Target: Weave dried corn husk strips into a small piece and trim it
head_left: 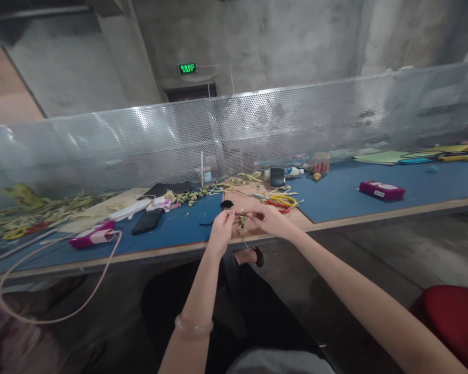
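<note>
Over the front edge of the bench, my left hand (222, 227) and my right hand (272, 220) are close together, fingertips pinched. Between them hangs a small green, knotted strand piece (242, 221), its thin tail dangling below. Both hands seem to grip it, though the exact hold is too small to make out. A small black item (226, 204) lies just beyond my left hand. Yellow-handled scissors (284, 200), with red handles beside them, rest on the tan board (249, 196) past my right hand.
A black phone (148, 222) and a purple box with a cable (93, 235) sit at left. Green knotted pieces (191, 196) lie behind. Another purple box (382, 190) is at right. A perforated metal screen (265, 124) lines the back; a red stool (456, 322) stands lower right.
</note>
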Action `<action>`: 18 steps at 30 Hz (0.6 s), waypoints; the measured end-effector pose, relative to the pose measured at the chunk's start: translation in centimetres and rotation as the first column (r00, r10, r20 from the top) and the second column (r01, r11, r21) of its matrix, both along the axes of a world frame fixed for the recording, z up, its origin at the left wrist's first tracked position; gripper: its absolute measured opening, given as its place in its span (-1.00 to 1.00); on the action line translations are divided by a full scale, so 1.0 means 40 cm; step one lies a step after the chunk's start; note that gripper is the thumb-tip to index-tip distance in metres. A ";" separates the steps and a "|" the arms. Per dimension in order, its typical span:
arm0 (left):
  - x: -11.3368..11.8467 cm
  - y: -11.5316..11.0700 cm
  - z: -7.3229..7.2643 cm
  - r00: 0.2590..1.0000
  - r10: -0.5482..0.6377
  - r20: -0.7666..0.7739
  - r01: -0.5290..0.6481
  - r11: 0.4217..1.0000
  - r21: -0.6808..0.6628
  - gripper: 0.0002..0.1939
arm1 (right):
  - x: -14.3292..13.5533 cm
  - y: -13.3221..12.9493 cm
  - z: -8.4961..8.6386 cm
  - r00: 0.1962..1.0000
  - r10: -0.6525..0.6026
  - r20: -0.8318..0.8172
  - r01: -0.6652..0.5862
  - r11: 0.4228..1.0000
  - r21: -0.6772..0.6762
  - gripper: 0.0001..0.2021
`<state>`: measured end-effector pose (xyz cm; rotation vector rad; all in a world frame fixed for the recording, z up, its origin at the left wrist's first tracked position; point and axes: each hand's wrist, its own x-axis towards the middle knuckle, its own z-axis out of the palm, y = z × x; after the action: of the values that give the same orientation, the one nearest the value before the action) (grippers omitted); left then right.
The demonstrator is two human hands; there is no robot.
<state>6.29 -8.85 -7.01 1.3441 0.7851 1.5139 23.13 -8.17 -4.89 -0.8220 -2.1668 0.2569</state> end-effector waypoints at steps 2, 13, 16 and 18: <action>-0.001 0.003 -0.001 1.000 -0.006 0.023 0.007 1.000 -0.008 -0.83 | -0.004 0.001 0.000 1.000 -0.003 -0.004 0.003 1.000 0.018 -0.56; 0.000 0.009 0.005 0.998 0.001 0.055 0.001 0.999 -0.048 -0.81 | -0.012 -0.005 0.002 0.997 -0.016 -0.079 0.014 0.999 -0.029 -0.65; 0.001 0.004 0.007 0.998 0.005 0.058 -0.003 0.999 -0.039 -0.79 | -0.010 -0.006 0.002 0.990 -0.026 -0.142 0.007 0.991 -0.131 -0.76; 0.002 0.001 0.009 0.999 -0.001 0.053 0.003 1.000 -0.030 -0.78 | -0.011 0.003 0.001 0.985 -0.028 -0.173 -0.008 0.978 -0.206 -0.67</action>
<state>6.39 -8.82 -6.65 1.2773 0.7699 1.5245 22.70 -8.04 -4.84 -0.8901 -1.9931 0.5367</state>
